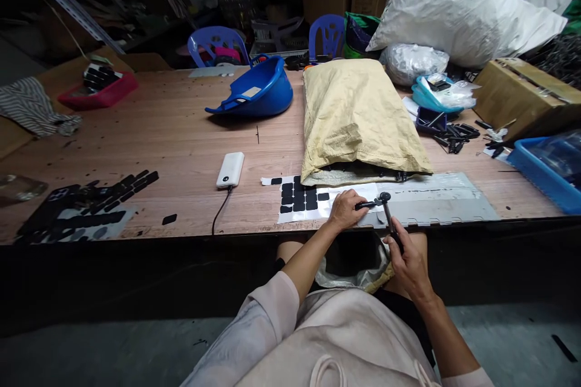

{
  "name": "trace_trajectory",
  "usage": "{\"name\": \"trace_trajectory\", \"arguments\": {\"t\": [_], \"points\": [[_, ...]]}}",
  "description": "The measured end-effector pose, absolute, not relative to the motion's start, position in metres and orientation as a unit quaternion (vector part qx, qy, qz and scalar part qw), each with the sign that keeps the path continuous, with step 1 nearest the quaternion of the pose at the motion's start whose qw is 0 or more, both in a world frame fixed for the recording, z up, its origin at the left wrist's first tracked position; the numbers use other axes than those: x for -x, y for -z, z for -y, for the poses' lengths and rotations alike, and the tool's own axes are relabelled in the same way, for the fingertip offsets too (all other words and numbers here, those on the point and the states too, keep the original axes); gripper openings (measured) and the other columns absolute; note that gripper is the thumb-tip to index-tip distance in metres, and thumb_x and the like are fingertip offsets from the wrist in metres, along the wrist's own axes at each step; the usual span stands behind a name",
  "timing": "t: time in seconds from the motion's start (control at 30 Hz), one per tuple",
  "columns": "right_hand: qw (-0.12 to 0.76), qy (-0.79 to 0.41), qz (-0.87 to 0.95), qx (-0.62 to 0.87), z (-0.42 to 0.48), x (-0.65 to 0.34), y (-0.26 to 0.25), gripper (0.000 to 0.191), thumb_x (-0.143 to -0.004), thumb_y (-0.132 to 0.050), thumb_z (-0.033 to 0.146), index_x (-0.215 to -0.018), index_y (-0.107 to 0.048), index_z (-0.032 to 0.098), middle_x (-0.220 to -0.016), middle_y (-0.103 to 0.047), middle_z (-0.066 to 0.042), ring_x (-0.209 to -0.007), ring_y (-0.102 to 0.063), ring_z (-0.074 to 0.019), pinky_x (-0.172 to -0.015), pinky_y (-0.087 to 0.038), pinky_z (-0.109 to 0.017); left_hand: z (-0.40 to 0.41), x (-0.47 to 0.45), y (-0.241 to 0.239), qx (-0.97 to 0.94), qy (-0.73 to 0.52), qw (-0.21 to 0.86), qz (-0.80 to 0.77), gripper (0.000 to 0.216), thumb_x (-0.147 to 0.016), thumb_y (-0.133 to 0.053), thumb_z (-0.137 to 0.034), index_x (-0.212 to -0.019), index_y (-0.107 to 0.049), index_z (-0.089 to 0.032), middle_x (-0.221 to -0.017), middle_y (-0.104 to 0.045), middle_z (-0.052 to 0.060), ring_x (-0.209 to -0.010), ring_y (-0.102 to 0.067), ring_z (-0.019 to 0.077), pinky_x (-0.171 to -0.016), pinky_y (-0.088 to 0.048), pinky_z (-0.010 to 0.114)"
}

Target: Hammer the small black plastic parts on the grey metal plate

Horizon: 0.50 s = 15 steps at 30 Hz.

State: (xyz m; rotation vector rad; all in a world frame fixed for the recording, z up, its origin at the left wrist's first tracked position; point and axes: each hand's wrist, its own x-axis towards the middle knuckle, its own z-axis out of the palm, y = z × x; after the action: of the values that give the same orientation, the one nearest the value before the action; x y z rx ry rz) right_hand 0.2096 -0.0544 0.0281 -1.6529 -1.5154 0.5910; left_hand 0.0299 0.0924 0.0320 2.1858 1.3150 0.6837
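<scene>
My left hand is closed around a slim black piece with a metallic tip, held low over the table's front edge. My right hand grips the black handle of a small hammer-like tool, which has a thin metal shaft and a rounded dark head. That head is at the tip of the black piece; whether they touch I cannot tell. Beneath both lies a grey plate. Left of my left hand, a white sheet carries rows of black rounded stickers.
Behind my hands lies a large yellow sack, its mouth facing me. A white power bank, a blue basin and black parts are to the left. Loose black pieces and a blue tray are right. An open bag sits at my lap.
</scene>
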Motion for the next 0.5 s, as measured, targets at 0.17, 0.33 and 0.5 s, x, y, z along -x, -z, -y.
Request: {"name": "trace_trajectory", "arguments": {"t": [0.17,0.33,0.5], "points": [[0.388,-0.236,0.611,0.649,0.054,-0.212,-0.023,0.06,-0.101,-0.047,0.043,-0.158,-0.048,0.022,-0.147,-0.064,-0.011,-0.129,-0.065,-0.0211,-0.113,-0.052,-0.04,-0.094,-0.031,-0.03,-0.802,-0.247,0.249,-0.483,0.02,-0.088,-0.076,-0.031,-0.107,-0.082,-0.028,-0.1,-0.07,0.005,-0.102,-0.063,0.0228,-0.094,-0.048,0.037],[0.38,-0.251,0.607,0.651,0.053,-0.213,-0.023,0.059,-0.101,-0.047,0.042,-0.156,-0.051,0.023,-0.151,-0.061,-0.01,-0.137,-0.06,-0.0216,-0.116,-0.05,-0.042,-0.094,-0.032,-0.03,-0.799,-0.247,0.255,-0.486,0.019,-0.088,-0.076,-0.031,-0.106,-0.081,-0.027,-0.1,-0.07,0.004,-0.104,-0.063,0.0232,-0.096,-0.049,0.037],[0.377,-0.246,0.633,0.63,0.053,-0.202,-0.031,0.058,-0.101,-0.048,0.041,-0.156,-0.051,0.023,-0.151,-0.062,-0.01,-0.139,-0.058,-0.0226,-0.117,-0.049,-0.042,-0.094,-0.032,-0.033,-0.794,-0.236,0.264,-0.494,0.018,-0.088,-0.077,-0.03,-0.105,-0.08,-0.025,-0.1,-0.07,0.004,-0.105,-0.063,0.0236,-0.094,-0.048,0.037]]}}
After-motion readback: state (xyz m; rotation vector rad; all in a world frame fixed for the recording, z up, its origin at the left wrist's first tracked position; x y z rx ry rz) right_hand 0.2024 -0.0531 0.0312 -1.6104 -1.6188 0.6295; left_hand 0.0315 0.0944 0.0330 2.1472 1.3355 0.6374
